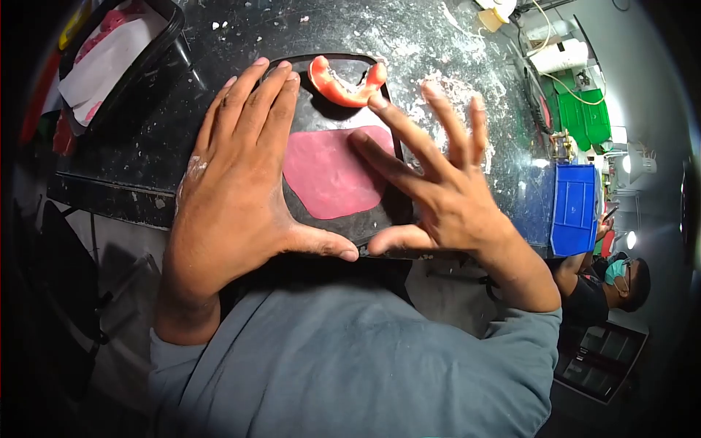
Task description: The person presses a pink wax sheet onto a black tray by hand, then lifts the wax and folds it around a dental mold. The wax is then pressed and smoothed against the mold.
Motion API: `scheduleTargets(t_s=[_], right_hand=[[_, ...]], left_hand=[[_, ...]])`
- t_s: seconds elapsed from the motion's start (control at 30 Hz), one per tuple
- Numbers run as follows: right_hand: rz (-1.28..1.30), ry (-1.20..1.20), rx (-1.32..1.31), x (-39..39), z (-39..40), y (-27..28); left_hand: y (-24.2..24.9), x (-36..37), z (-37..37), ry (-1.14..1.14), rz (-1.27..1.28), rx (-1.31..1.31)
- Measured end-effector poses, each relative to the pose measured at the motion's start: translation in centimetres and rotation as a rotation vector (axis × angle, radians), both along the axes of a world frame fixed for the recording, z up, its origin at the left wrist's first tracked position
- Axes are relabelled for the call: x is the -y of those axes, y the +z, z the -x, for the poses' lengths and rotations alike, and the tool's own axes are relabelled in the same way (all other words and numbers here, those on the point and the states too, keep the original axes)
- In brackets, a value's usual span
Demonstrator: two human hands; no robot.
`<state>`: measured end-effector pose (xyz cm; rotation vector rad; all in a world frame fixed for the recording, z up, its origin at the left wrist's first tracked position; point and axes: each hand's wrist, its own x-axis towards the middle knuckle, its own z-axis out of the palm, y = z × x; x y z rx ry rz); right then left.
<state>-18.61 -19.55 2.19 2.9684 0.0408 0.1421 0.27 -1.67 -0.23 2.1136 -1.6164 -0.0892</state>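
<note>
Carefully, I kept my left hand [234,190] flat with fingers together beside the pink sheet [334,174] on the black tray [394,212], while my spread right hand [438,182] touched it, and too much pressing could dent the soft sheet.

Both hands [241,182] flank the pink sheet [332,175]; above seems open.

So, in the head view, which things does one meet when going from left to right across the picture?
black tray with paper → left hand → pink sheet → right hand → blue bin → a co-worker. The orange-red arch-shaped piece lies above the pink sheet, so it is left out.
</note>
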Motion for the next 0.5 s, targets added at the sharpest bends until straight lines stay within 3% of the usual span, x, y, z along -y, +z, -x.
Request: scheduleTargets(t_s=[0.13,0.27,0.37,0.47,0.5], right_hand=[[-0.109,-0.074,0.093,-0.7,0.5,1.8],[-0.06,-0.175,-0.051,0.0,0.8,-0.1],[-0.153,-0.168,0.101,-1.3,1.1,1.8],[-0.141,-0.125,0.016,-0.6,1.1,0.0],[-0.142,-0.125,0.101,-0.8,1.0,0.6]], left_hand=[[0.1,0.0,0.0,-0.007,0.0,0.003],[0.1,0.1,0.1,-0.011,0.001,0.01],[0.2,0.0,0.2,-0.004,-0.02,-0.006],[0.2,0.1,0.1,-0.014,-0.011,0.018],[0.2,0.1,0.1,-0.012,-0.01,0.016]])
